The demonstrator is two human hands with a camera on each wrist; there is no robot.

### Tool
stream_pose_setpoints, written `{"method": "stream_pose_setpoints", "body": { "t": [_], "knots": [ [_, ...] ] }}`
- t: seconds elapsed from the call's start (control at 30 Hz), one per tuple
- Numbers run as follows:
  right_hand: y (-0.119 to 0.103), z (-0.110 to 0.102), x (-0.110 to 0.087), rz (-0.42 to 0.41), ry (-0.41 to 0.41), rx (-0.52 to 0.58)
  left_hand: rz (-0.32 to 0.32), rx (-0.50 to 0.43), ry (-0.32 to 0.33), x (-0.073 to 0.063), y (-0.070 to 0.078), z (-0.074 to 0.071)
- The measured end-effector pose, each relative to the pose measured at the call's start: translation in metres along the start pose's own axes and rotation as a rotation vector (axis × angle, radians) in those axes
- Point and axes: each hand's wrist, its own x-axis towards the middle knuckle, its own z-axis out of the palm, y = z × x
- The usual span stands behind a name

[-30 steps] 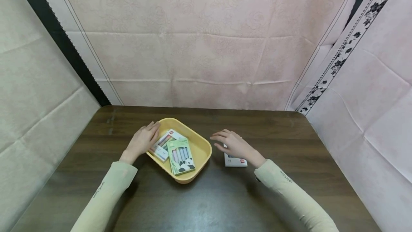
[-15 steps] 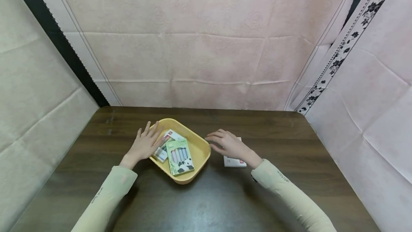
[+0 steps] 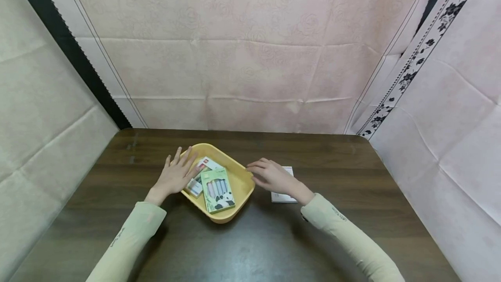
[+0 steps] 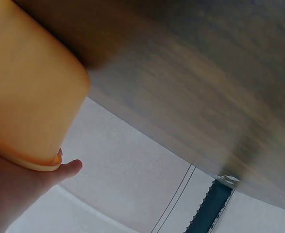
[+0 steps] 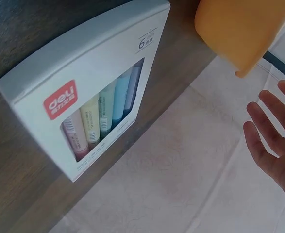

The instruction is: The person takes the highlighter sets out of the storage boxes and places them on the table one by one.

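A yellow tray (image 3: pixel 245 178) stands on the table, holding a green box of markers with a panda picture (image 3: pixel 218 190). Partly beneath that lies a white box with a clear window (image 3: pixel 194 187). My left hand (image 3: pixel 176 175) lies over the tray's left rim with its fingers spread; the left wrist view shows it against the lip. At the tray's right edge hovers my right hand (image 3: pixel 273 177), fingers loosely extended and holding nothing; whether its fingertips touch the rim I cannot tell. Under this hand, a white "deli" marker box (image 5: pixel 84 92) lies on the table, partly hidden in the head view.
The dark wooden table (image 3: pixel 250 251) extends around the tray on all sides. Pale patterned cloth (image 3: pixel 242 56) hangs behind its far edge, with more cloth at the left and right sides.
My left fingers have spread apart and shifted over the tray's rim. My right hand has moved left to the tray's right edge, uncovering the far end of the white marker box.
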Motion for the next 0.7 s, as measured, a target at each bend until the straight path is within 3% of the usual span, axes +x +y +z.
{"method": "stream_pose_setpoints", "body": {
  "t": [0.33,0.7],
  "knots": [
    [-0.0031,0.0019,0.0066,-0.024,0.015,-0.004,-0.017,-0.005,0.002,-0.0005,-0.0011,0.0014],
    [-0.006,0.005,0.01,0.007,-0.015,-0.007,0.001,0.004,0.013,0.0005,-0.0021,0.0027]
  ]
}}
